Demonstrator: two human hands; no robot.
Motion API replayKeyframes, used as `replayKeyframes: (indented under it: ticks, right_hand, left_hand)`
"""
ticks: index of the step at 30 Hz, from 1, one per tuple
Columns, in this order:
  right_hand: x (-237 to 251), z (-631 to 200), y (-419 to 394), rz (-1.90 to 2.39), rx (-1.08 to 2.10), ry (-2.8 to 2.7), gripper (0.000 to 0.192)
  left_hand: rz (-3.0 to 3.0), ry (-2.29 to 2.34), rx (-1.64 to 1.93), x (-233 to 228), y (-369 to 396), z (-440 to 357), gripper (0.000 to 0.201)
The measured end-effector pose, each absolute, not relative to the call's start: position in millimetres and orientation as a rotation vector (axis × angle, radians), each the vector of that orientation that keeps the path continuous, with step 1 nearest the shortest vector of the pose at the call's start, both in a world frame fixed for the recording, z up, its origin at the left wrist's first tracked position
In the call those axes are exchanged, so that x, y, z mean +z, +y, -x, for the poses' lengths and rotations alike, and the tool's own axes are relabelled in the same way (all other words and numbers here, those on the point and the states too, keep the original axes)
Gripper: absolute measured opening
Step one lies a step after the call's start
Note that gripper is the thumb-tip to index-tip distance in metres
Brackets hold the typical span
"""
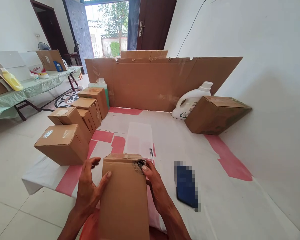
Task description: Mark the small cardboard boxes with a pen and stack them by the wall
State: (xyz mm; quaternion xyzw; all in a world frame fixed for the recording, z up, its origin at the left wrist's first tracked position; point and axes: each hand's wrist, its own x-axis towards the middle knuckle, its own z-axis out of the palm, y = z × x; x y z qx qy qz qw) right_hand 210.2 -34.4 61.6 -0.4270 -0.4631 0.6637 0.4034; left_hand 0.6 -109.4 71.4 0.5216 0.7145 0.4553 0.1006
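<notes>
Both hands hold one cardboard box (pixel 125 196) that stands close in front of the person, over the white and red sheet (pixel 215 160) on the floor. The left hand (pixel 88 188) lies against the left side of the box, its thumb pressing on the front face and the other fingers spread. The right hand (pixel 156 186) grips the right edge, and its thumb touches a dark torn spot near the top corner. Just beyond the box, between the hands, lies a white paper (pixel 139 138) with a pen (pixel 151 152) at its right edge. To the right of the right hand, near it, a dark blue flat thing (pixel 186 185) lies on the sheet; it is blurred. Beyond the left hand a row of closed boxes (pixel 72 123) stands. Far beyond the right hand a white jug (pixel 190 100) leans beside a tilted box (pixel 216 113).
</notes>
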Motion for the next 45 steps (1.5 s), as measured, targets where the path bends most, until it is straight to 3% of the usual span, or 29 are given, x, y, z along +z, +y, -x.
replayKeyframes:
  ticks: [2,7,13,24,28,31,34,39,45]
  right_hand:
    - [60.3,-212.5,-43.5,1.07,1.71,-1.223,0.059]
    - [53.0,-211.9,-59.7,1.049,1.732,-1.271,0.062]
    - [53.4,-210.5,-55.6,1.067,1.724,-1.259,0.073]
    - [45.6,-216.7,-49.8,1.124,1.67,-1.363,0.073]
    - [29.1,-237.3,-31.3,1.335,1.46,-1.478,0.075]
    - [9.1,-248.1,-7.3,1.648,1.076,-1.535,0.063]
    - [-11.4,-251.0,12.6,1.803,0.952,-1.519,0.044]
    - [-19.2,-255.4,19.3,1.727,1.023,-1.485,0.045]
    - [33.1,-247.4,-16.6,1.25,1.249,-1.201,0.037]
  left_hand:
    - [-1.779,2.175,1.365,86.6,-99.0,-11.4,0.052]
    - [-2.099,1.914,0.833,110.9,-79.0,-36.6,0.02]
    - [-2.011,1.883,0.738,111.1,-80.3,-33.6,0.026]
    - [-2.013,1.865,0.624,109.4,-74.1,-35.0,0.028]
    - [-2.028,1.785,0.619,108.6,-79.9,-24.7,0.043]
    - [-2.023,1.791,0.61,105.7,-80.9,-21.3,0.045]
    - [-2.016,1.795,0.625,102.8,-77.7,-22.7,0.04]
    - [-2.006,1.835,0.641,101.2,-73.2,-25.1,0.043]
    - [-1.998,1.797,0.594,101.8,-68.4,-23.9,0.036]
